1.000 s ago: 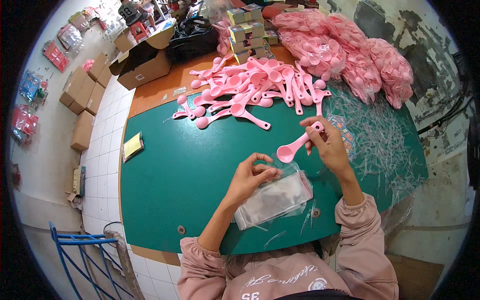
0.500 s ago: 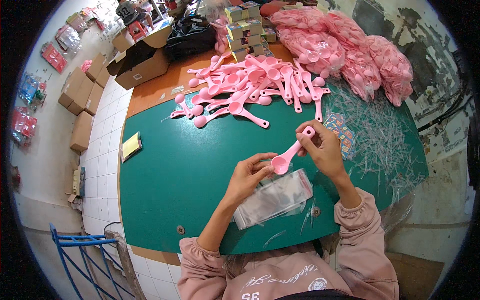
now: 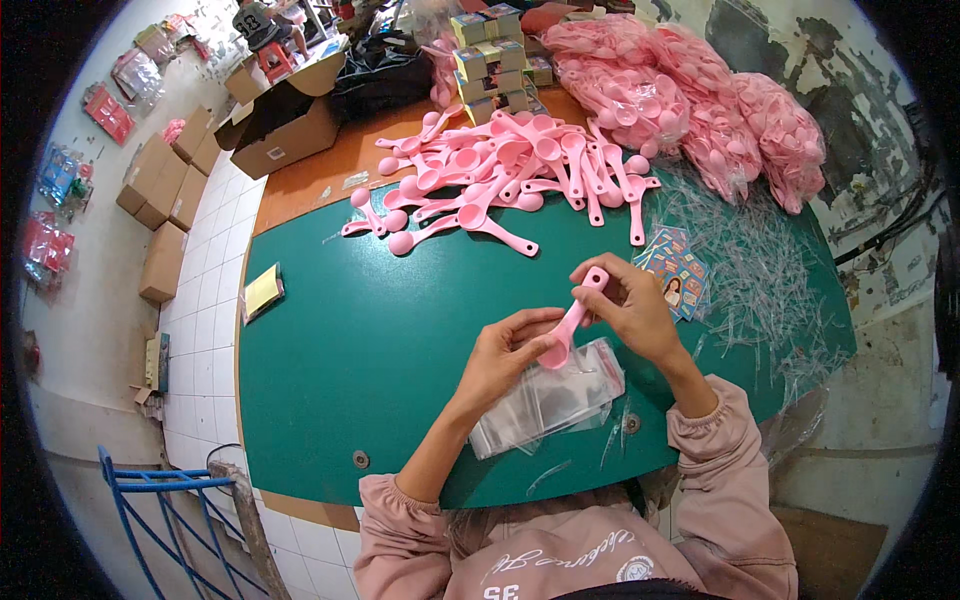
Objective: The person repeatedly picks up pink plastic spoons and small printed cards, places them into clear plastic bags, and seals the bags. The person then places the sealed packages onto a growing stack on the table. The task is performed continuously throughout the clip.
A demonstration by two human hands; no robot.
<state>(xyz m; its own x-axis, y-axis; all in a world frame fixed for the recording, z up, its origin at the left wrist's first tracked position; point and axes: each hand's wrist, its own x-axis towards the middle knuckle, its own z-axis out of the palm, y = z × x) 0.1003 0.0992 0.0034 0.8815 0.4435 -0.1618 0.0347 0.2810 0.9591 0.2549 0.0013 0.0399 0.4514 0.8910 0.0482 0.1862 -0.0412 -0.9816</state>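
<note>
Slanting from the right grip (image 3: 636, 312), which pinches its handle, the pink spoon (image 3: 567, 332) ends at the left grip (image 3: 502, 350), closure unclear.

Dusty-pink sleeves (image 3: 728, 465) with gathered cuffs (image 3: 711, 403)

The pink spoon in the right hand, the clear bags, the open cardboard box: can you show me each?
Pink spoon (image 3: 570, 325): head view, handle just above the bowl.
Clear bags (image 3: 548, 402): head view, upper surface.
Open cardboard box (image 3: 300, 140): head view, outer side wall.
</note>
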